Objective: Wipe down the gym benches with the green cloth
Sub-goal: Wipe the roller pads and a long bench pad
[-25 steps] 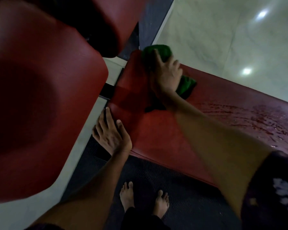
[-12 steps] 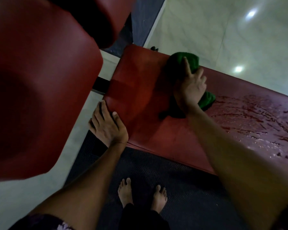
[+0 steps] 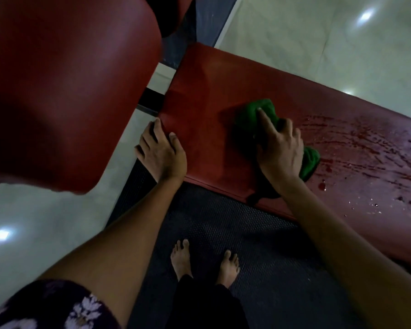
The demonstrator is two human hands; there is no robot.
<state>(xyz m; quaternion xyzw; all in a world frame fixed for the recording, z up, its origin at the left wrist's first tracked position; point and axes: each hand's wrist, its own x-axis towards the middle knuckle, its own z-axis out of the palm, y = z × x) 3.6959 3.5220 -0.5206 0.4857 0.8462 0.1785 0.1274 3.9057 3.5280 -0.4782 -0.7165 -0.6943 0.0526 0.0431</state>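
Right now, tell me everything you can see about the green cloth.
The green cloth is a soft, bunched wad lying on the red bench pad, beside its wet streaks. The right hand presses on its middle, so it shows above the fingers and beside the wrist. A dark corner hangs over the pad's near edge.

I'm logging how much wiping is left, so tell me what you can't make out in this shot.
- Red padded bench, head view: its wet right end runs off the frame edge.
- Green cloth: the right hand covers its middle.
- Second red pad: close, blurred, cut off top and left.
- Bench frame: hidden beneath the padding.
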